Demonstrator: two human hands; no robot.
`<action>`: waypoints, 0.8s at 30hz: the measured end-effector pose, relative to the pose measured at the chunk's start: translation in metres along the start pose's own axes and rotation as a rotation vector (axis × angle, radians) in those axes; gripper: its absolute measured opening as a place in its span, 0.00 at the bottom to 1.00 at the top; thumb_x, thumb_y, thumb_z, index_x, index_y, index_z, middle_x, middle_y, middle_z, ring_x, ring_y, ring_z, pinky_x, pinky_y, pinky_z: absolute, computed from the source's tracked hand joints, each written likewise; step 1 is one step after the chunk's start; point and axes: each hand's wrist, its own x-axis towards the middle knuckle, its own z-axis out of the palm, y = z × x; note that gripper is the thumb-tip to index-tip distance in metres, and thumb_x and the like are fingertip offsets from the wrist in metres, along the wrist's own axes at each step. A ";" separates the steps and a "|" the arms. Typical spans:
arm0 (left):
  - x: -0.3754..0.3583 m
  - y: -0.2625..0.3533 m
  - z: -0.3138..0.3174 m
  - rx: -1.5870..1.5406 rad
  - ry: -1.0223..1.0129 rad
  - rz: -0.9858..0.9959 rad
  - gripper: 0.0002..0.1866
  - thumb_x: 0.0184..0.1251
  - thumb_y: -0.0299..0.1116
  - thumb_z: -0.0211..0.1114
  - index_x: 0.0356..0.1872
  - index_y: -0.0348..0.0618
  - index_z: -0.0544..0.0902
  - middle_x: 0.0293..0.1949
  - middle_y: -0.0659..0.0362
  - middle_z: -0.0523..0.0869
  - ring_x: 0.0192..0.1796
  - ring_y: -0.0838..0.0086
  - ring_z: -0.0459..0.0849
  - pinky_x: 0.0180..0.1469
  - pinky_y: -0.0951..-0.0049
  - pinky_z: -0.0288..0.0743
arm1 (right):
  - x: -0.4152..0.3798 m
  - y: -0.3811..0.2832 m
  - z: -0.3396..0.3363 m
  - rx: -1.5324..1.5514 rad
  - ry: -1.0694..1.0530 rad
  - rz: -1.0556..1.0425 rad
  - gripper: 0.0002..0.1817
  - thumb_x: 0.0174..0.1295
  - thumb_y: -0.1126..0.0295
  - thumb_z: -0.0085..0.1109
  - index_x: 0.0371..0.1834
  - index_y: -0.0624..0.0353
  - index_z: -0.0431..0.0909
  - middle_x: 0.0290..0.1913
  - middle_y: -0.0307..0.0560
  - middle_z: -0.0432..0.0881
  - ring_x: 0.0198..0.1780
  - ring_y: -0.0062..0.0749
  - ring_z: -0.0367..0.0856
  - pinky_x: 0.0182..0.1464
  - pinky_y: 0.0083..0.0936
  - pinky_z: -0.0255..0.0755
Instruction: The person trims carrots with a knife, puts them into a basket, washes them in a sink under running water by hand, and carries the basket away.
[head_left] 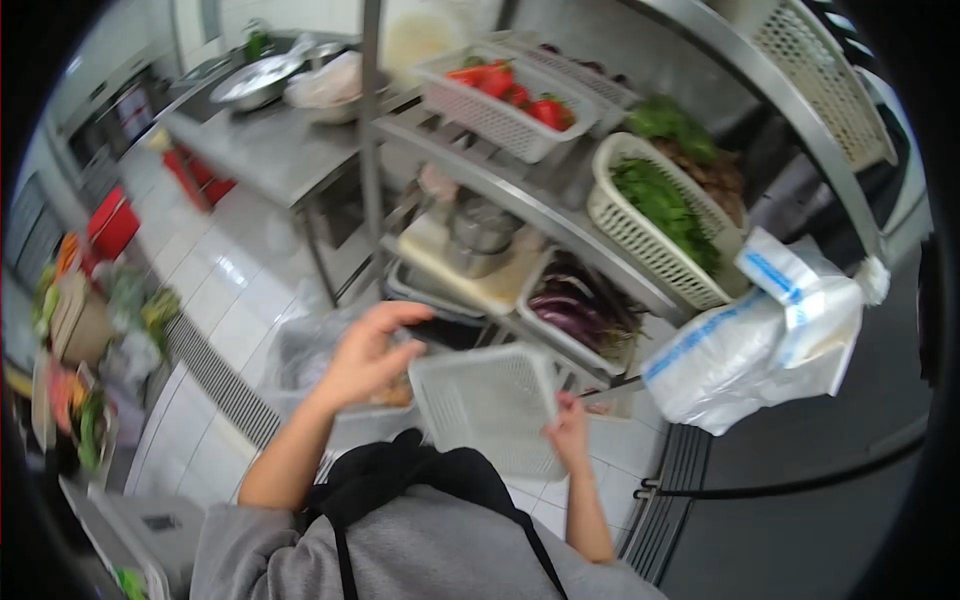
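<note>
"Where's our whitish, rectangular plastic basket (487, 405)?"
"At six o'clock. Our right hand (568, 432) grasps its three-o'clock rim; our left hand (368, 352), fingers released and curved, hovers near its ten-o'clock corner."

A pale, translucent white is shown by the basket (485, 400), patterned with slots. Beyond the basket, dark purple is seen on the eggplants (565, 312), deep green on the leaves (665, 205) and bright red on the vegetables (505, 85). To its right, the white bag (735, 355) is banded with blue. Nearer than the basket, grey is shown by the shirt (430, 545), black by the apron (405, 470).
</note>
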 end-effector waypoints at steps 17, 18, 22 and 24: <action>-0.380 -0.057 -0.203 0.347 1.081 -0.728 0.26 0.47 0.28 0.61 0.51 0.35 0.67 0.41 0.49 0.79 0.43 0.68 0.78 0.47 0.71 0.71 | 0.063 -0.276 0.306 0.826 -0.637 0.242 0.08 0.50 0.77 0.54 0.33 0.68 0.74 0.31 0.44 0.78 0.31 0.24 0.76 0.35 0.21 0.69; -0.395 -0.066 -0.208 0.377 1.138 -0.733 0.25 0.47 0.28 0.61 0.50 0.34 0.68 0.40 0.49 0.79 0.42 0.68 0.79 0.46 0.71 0.71 | 0.065 -0.287 0.330 0.816 -0.708 0.257 0.07 0.50 0.77 0.54 0.32 0.68 0.74 0.30 0.44 0.78 0.30 0.25 0.76 0.34 0.21 0.69; -0.456 -0.072 -0.261 0.043 1.308 -0.849 0.23 0.45 0.26 0.59 0.47 0.33 0.70 0.38 0.50 0.80 0.39 0.69 0.80 0.43 0.71 0.73 | 0.065 -0.351 0.434 0.808 -0.927 0.413 0.06 0.52 0.77 0.54 0.33 0.66 0.73 0.28 0.45 0.78 0.27 0.28 0.77 0.33 0.23 0.72; -0.474 -0.056 -0.299 -0.167 1.430 -0.878 0.19 0.43 0.23 0.58 0.42 0.32 0.73 0.35 0.52 0.80 0.36 0.70 0.79 0.40 0.73 0.73 | 0.061 -0.386 0.492 0.868 -1.048 0.475 0.07 0.55 0.72 0.52 0.34 0.65 0.73 0.30 0.45 0.78 0.30 0.28 0.77 0.34 0.25 0.73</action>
